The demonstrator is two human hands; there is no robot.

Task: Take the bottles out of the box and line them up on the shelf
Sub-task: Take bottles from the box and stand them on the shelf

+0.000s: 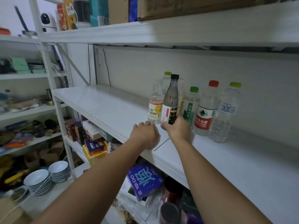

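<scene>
Several bottles stand in a row on the white shelf [100, 104]. My right hand [178, 129] grips the base of a tall dark bottle with a black cap [171, 101], tilted slightly. To its left stands a clear C100 bottle with a yellow label [155, 109]. To its right stand a green-capped bottle [191, 107], a red-capped bottle with a red label [204, 110] and a clear bottle with a lime cap [225, 113]. Another lime-capped bottle [166, 81] stands behind. My left hand [144, 135] rests on the shelf with curled fingers, holding nothing. The box is out of view.
An upper shelf [178, 31] hangs low over the bottles, carrying cartons and packages. Below the shelf sit a purple box [144, 180], snack boxes and jars. Stacked bowls [38, 181] and cluttered shelves lie to the left. A white upright post [53, 88] stands at the shelf's left end.
</scene>
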